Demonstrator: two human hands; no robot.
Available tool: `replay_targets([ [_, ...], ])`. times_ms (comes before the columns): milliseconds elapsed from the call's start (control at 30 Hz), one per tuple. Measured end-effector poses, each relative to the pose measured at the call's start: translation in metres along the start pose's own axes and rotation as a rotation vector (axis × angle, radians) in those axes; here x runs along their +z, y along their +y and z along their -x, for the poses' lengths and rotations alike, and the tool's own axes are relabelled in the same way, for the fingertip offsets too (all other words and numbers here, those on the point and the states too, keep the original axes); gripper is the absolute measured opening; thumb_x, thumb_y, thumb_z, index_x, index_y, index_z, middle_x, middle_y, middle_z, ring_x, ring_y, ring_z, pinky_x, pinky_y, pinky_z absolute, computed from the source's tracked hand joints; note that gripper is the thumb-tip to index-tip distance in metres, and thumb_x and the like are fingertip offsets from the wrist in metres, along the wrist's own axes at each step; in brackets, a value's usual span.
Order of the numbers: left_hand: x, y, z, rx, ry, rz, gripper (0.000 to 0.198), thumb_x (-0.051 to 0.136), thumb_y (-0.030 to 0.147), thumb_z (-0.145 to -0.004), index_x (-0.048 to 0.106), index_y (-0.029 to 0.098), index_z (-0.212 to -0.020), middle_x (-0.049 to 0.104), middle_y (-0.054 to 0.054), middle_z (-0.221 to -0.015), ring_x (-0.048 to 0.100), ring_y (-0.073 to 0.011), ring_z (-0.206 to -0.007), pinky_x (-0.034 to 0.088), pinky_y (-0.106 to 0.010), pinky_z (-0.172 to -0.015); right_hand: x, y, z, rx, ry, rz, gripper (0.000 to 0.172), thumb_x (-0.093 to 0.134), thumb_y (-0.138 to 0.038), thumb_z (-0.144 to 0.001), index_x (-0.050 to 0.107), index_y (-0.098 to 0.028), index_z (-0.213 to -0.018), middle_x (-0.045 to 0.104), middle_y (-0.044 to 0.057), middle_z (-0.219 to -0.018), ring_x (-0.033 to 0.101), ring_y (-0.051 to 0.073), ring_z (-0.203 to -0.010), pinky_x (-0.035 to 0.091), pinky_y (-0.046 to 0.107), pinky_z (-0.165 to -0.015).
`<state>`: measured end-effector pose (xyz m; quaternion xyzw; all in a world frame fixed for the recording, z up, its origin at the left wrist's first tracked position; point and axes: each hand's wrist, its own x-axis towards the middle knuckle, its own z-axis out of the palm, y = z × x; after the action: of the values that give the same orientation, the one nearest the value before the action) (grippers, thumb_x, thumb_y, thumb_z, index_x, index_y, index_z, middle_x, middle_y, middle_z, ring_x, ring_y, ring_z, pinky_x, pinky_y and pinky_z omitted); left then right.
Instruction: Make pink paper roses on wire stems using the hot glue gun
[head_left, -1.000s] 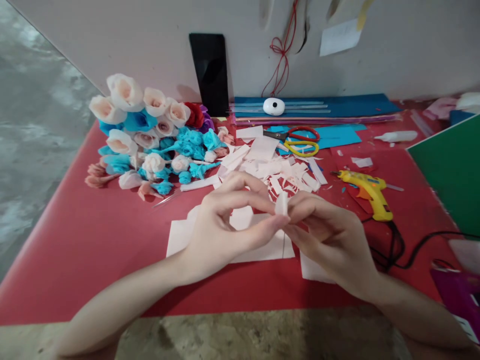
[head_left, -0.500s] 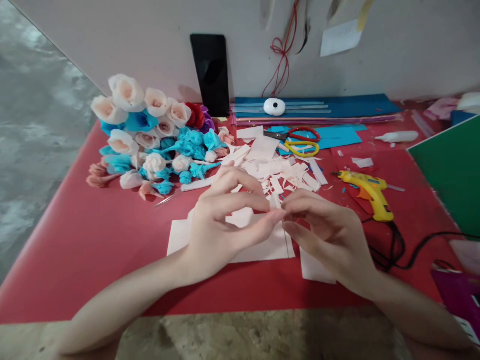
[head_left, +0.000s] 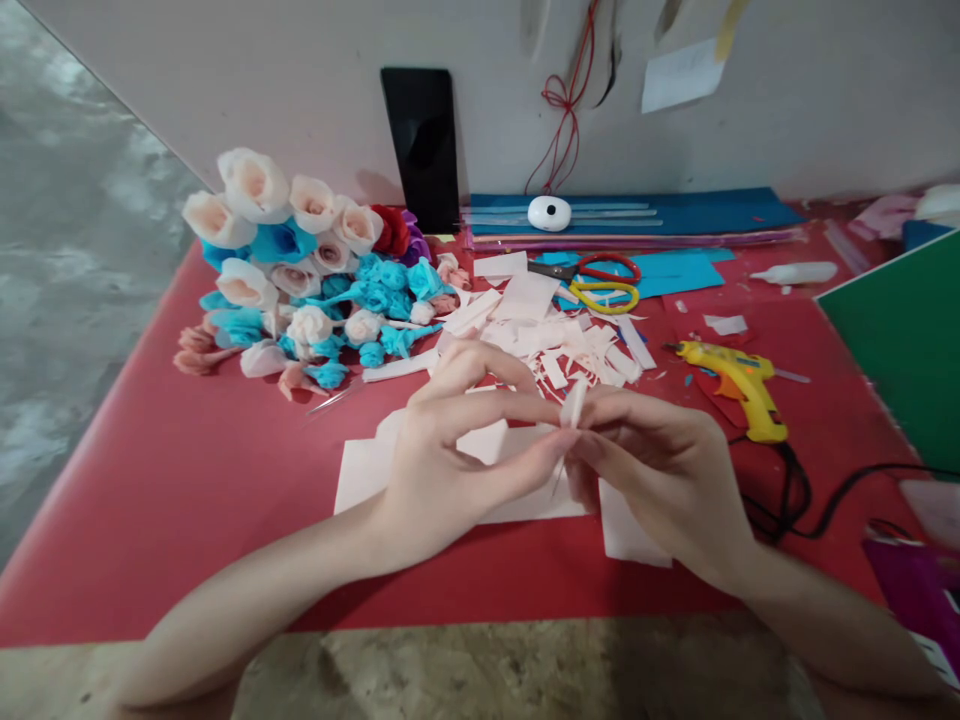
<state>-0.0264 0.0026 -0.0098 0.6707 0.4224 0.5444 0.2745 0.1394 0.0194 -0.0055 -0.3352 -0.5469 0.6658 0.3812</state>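
My left hand and my right hand meet fingertip to fingertip above the red table mat. Both pinch a small rolled strip of pale pink paper, which stands upright between them. Under the hands lie flat white paper sheets. Just behind the hands is a heap of cut pale paper strips.
A pile of paper roses in cream, pink and blue sits at the back left. A yellow glue gun with a black cord lies to the right. Scissors, blue sheets, a black phone and a green board stand further off.
The pinched paper piece has gone from a broader flap to a narrower upright roll. Both hands stayed almost in place, with only the fingers shifting.
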Motion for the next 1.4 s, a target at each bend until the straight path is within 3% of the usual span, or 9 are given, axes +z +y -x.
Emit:
replay_targets([
  [400,-0.001,0.0,-0.001,-0.088,-0.052,0.063,0.006,0.064,0.017,-0.077,0.066,0.023,-0.077,0.056,-0.001,-0.077,0.053,-0.0138,-0.075,0.045,-0.031,-0.07,0.005,-0.005,0.0,0.04,0.042,-0.03,0.005,0.069,-0.015,-0.071,0.064,-0.014,-0.072,0.062,0.0,-0.056,0.06,0.011,-0.047,0.047,0.015,-0.037],
  [500,-0.002,0.0,-0.001,-0.108,-0.053,0.088,0.008,0.065,0.015,-0.076,0.066,0.022,-0.079,0.055,-0.001,-0.079,0.053,-0.0134,-0.075,0.045,-0.03,-0.07,0.0,-0.009,0.0,0.049,0.036,0.058,0.007,0.068,-0.016,-0.073,0.066,-0.017,-0.079,0.063,-0.001,-0.058,0.06,0.011,-0.046,0.045,0.016,-0.036],
  [667,-0.002,0.002,-0.002,-0.093,-0.126,0.072,0.01,0.066,0.012,-0.074,0.066,0.021,-0.079,0.056,-0.002,-0.078,0.054,-0.014,-0.078,0.045,-0.031,-0.073,-0.01,-0.022,-0.001,-0.075,0.099,0.257,0.008,0.066,-0.016,-0.075,0.068,-0.021,-0.08,0.064,-0.002,-0.064,0.054,0.006,-0.042,0.043,0.014,-0.036],
  [933,-0.002,0.008,-0.006,-0.109,-0.279,0.002,0.005,0.065,0.01,-0.071,0.066,0.015,-0.07,0.057,-0.002,-0.075,0.055,-0.0127,-0.074,0.044,-0.029,-0.072,-0.019,-0.027,-0.004,-0.151,-0.101,0.534,0.005,0.067,-0.014,-0.071,0.065,-0.018,-0.069,0.065,0.001,-0.071,0.062,0.011,-0.065,0.046,0.015,-0.045],
  [1233,0.0,0.005,-0.003,-0.216,-0.519,-0.116,0.008,0.063,0.009,-0.068,0.065,0.016,-0.066,0.058,0.001,-0.076,0.052,-0.012,-0.079,0.041,-0.027,-0.08,-0.029,-0.027,-0.008,0.012,-0.371,0.739,0.005,0.06,-0.012,-0.072,0.063,-0.016,-0.072,0.063,-0.002,-0.068,0.053,0.004,-0.057,0.042,0.01,-0.049],
  [1400,0.003,0.002,-0.001,-0.213,-0.532,-0.132,0.008,0.062,0.008,-0.067,0.065,0.016,-0.065,0.058,0.001,-0.075,0.053,-0.0116,-0.078,0.042,-0.025,-0.078,-0.032,-0.022,-0.008,0.046,-0.411,0.78,0.003,0.058,-0.013,-0.073,0.061,-0.016,-0.073,0.06,-0.004,-0.067,0.052,0.003,-0.058,0.041,0.01,-0.053],
])
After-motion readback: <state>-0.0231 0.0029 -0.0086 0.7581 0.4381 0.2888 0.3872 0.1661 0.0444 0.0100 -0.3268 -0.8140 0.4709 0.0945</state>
